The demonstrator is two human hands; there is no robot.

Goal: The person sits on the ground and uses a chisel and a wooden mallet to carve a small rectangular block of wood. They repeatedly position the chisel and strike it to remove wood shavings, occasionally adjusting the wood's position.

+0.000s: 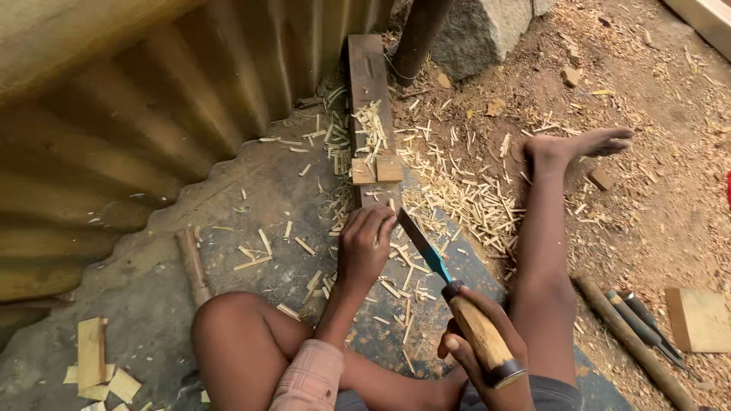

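The right hand is wrapped tight around the wooden handle of a chisel, its blue-tinted blade slanting up and forward to a tip just beside the left hand's fingers. The left hand is curled down, fingertips pinched on something small against the dark plank; what they pinch is hidden under them, probably one of the pale splints like those lying in front of and to the right of the fingers, the wood splints.

The chief hazard, as I judge it, is the edge so near the left fingers: if the blade slips off a thin, hard piece, it would run straight into them. A splint held by fingertips alone could also twist or split crookedly. The bare foot, beyond and right of the fingers, and the bare knee below them lie near any glancing stroke.
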